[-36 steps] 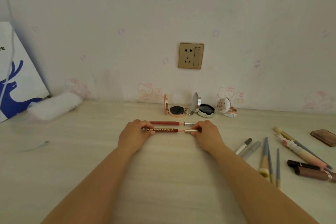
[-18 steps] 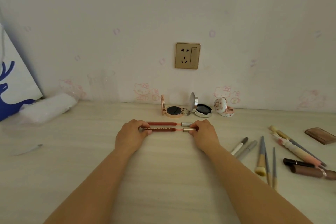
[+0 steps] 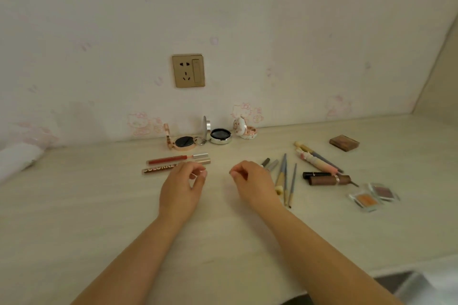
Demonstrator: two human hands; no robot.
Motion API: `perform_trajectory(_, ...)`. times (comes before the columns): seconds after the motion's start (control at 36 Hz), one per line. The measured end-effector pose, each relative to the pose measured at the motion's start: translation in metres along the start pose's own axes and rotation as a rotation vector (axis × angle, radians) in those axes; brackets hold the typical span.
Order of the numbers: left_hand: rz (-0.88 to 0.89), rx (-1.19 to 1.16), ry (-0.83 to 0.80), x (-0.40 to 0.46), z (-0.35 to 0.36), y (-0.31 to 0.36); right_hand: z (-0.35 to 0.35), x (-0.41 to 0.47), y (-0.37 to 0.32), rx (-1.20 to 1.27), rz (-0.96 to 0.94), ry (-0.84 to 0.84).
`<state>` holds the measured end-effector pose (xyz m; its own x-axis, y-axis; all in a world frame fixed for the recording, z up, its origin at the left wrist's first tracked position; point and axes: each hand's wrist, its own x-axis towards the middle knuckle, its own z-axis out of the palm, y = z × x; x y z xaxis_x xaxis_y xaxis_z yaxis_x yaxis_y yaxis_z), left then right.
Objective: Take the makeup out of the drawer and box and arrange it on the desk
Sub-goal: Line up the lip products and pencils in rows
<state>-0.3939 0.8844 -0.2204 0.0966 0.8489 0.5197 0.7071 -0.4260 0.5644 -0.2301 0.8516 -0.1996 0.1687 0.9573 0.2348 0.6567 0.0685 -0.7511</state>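
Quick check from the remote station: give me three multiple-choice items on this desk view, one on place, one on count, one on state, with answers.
1. Where do the two lip gloss tubes lie?
A. in front of the compacts
B. on the brown palette
C. among the brushes

2. How many open round compacts stand by the wall?
A. one
B. three
C. five

3. What do the hands hold?
A. a brush each
B. nothing
C. one tube together

A: the lip gloss tubes lie just nearer than the compacts.
B: three lids stand raised.
B: left hand and right hand hover loosely curled, holding nothing.
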Motion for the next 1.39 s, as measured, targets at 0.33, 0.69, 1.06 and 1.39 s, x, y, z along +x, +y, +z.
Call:
perform_trajectory(0.33,0.146,0.016,-0.252,0.016,0.087,0.126,-0.127,-0.008,0.093,-0.157,0.196,0.277)
perform_trajectory(0.69,0.076,0.131,-0.391,0.056,0.158,0.167,-0.172,0.021,0.137,-0.182,0.201,0.323)
perform_trajectory(1.06,0.267,0.157,-0.543,0.04,0.146,0.174,-0.177,0.003,0.157,-0.283,0.094,0.033)
perform_trajectory(1.39,0.408,0.259,-0.393,0.023,0.13,0.17,-0.171,-0.005,0.133,-0.507,-0.074,-0.024)
